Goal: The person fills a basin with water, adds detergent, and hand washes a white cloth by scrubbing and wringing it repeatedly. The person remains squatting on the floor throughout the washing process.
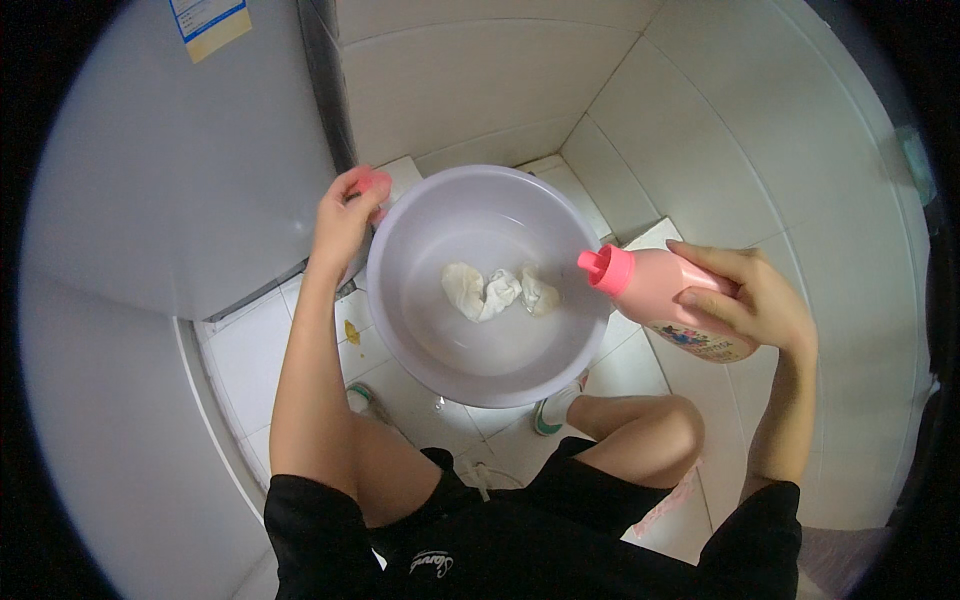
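Tilted toward the basin, a pink plastic bottle [667, 292] with a bright pink pour spout is gripped by my right hand [765, 292]. Its uncapped spout points left, over the basin's right rim. My left hand [349, 214] holds a pink cap [373, 184] just outside the left rim. Between my hands stands a round pale lavender plastic basin [442, 375]. A twisted white cloth [480, 294], possibly a sock, lies wet in shallow cloudy water inside it. No stream of liquid from the spout can be made out.
A large grey appliance or cabinet panel [187, 165] rises on the left. Tiled walls [712, 150] meet in a corner behind the basin. White floor tiles [251, 367] carry a yellowish scrap [352, 331]. My feet in slippers [549, 420] flank the basin's near side.
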`<action>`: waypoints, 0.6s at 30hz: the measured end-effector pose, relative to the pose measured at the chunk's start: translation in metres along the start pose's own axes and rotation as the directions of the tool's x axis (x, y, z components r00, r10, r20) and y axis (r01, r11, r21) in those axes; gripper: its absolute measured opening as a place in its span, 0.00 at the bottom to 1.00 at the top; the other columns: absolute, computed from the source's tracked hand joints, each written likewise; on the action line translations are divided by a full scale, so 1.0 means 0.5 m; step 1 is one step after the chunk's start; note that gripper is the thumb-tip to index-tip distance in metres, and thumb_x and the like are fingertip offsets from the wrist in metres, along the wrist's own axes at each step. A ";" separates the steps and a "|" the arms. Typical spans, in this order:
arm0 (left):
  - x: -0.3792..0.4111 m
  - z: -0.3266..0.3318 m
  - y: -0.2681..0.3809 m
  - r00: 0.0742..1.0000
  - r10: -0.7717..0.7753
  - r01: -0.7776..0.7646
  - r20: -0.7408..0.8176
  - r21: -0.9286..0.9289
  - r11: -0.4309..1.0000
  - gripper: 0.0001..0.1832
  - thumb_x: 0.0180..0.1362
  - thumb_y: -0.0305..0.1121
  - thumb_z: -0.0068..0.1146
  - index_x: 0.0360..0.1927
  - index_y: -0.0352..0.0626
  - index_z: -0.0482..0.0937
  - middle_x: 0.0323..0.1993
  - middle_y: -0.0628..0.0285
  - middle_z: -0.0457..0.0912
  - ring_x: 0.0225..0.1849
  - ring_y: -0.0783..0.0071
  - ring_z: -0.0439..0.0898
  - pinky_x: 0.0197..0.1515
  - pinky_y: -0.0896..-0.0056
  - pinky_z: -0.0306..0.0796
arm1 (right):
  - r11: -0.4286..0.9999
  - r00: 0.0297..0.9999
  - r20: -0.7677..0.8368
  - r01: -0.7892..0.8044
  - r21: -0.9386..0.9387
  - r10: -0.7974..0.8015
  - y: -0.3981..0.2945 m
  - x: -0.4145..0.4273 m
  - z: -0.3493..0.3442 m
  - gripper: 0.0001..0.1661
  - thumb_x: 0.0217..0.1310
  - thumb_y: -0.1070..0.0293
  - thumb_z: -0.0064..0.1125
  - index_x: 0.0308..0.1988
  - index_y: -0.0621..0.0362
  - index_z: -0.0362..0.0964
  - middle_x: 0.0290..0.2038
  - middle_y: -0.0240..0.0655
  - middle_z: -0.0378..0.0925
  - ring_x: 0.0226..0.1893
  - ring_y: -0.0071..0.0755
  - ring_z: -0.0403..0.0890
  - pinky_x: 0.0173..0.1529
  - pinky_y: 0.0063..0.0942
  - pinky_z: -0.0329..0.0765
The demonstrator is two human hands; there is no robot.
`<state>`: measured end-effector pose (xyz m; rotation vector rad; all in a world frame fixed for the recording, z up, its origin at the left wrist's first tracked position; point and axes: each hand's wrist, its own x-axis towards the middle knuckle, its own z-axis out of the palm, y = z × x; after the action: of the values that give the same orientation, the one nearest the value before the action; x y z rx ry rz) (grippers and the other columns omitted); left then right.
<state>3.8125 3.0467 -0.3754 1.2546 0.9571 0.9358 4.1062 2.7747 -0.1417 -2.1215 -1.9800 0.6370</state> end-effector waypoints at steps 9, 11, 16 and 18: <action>0.079 -0.002 -0.101 0.985 0.164 -0.144 -0.044 0.294 0.945 0.29 0.59 0.36 0.62 0.62 0.35 0.70 0.49 0.55 0.82 0.44 0.73 0.81 0.51 0.71 0.73 | 0.994 0.999 0.044 -0.002 -0.113 0.007 0.014 0.017 -0.005 0.30 0.56 0.58 0.63 0.55 0.64 0.74 0.36 0.52 0.82 0.32 0.49 0.85 0.41 0.36 0.80; 0.085 -0.001 -0.110 0.989 0.140 -0.116 -0.040 0.364 0.924 0.27 0.59 0.36 0.61 0.61 0.38 0.72 0.47 0.55 0.82 0.44 0.71 0.81 0.50 0.70 0.73 | 0.992 0.998 0.057 -0.012 -0.122 0.019 0.015 0.021 -0.008 0.30 0.57 0.57 0.63 0.55 0.64 0.74 0.36 0.51 0.82 0.33 0.49 0.85 0.42 0.36 0.80; 0.085 0.006 -0.111 0.977 0.213 -0.156 -0.010 0.648 0.745 0.23 0.59 0.36 0.59 0.58 0.40 0.75 0.42 0.56 0.82 0.41 0.67 0.81 0.48 0.67 0.73 | 0.993 0.996 0.083 -0.022 -0.119 0.032 0.007 0.036 -0.008 0.30 0.58 0.57 0.63 0.55 0.65 0.74 0.37 0.50 0.83 0.33 0.49 0.85 0.41 0.36 0.80; 0.094 0.000 -0.107 0.965 0.256 -0.155 -0.059 0.659 0.736 0.22 0.60 0.35 0.59 0.57 0.38 0.75 0.38 0.59 0.83 0.39 0.71 0.80 0.46 0.69 0.73 | 0.995 0.997 0.078 -0.009 -0.098 0.017 0.002 0.042 -0.005 0.27 0.58 0.59 0.64 0.54 0.62 0.74 0.35 0.50 0.82 0.32 0.49 0.84 0.40 0.36 0.79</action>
<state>3.8304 3.0867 -0.4319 1.9387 1.3507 0.9003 4.1087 2.7956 -0.1436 -2.1995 -2.0804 0.6482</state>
